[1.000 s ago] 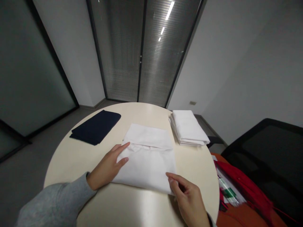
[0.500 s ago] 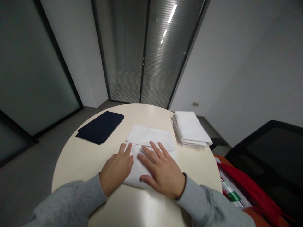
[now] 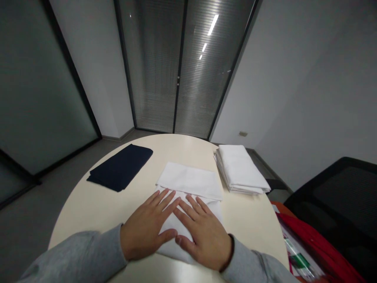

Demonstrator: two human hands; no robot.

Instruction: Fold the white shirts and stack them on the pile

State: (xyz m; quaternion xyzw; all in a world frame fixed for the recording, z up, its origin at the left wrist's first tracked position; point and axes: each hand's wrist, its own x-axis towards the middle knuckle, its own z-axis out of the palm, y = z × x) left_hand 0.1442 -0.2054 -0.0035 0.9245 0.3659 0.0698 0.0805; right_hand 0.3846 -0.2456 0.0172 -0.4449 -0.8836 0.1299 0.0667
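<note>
A white cloth (image 3: 191,179) lies in front of me, with its far part folded over in a flap. My left hand (image 3: 150,226) rests flat on its near left part, fingers stretched out. Beside it, my right hand (image 3: 203,232) lies flat on the cloth with the fingers spread. The two thumbs and index fingers come close together over the middle. Neither hand grips anything. Both hands and wrists hide much of the cloth's near part.
A folded navy cloth (image 3: 122,167) lies at the left of the round table (image 3: 182,147). Folded white cloths (image 3: 240,167) are stacked at the right edge. Beyond the table on the right stand a black mesh chair (image 3: 341,196) and a red bag (image 3: 318,239).
My left hand has opened from a bent-finger pose at the cloth's left edge and moved inward to lie flat. My right hand stays flat. The view has tilted up slightly.
</note>
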